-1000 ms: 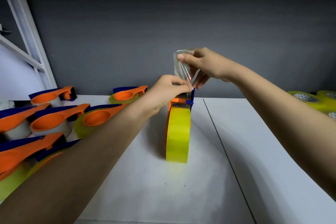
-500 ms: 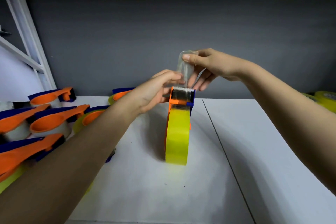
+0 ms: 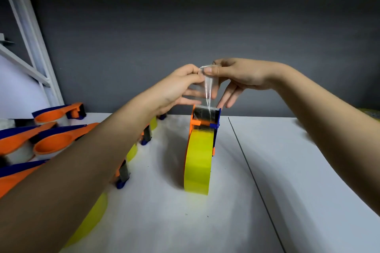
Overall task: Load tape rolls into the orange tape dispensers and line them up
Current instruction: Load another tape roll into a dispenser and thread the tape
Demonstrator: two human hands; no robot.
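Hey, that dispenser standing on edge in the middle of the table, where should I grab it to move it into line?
Probably grip the dispenser by its flat orange and blue side plates, coming from above just below the cutter. It stands upright on the yellow tape roll, and the serrated blade on top is best avoided.

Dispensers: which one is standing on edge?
The dispenser in the middle of the table, with the yellow tape roll. Both hands pinch its clear tape end above it. The others lie flat at left.
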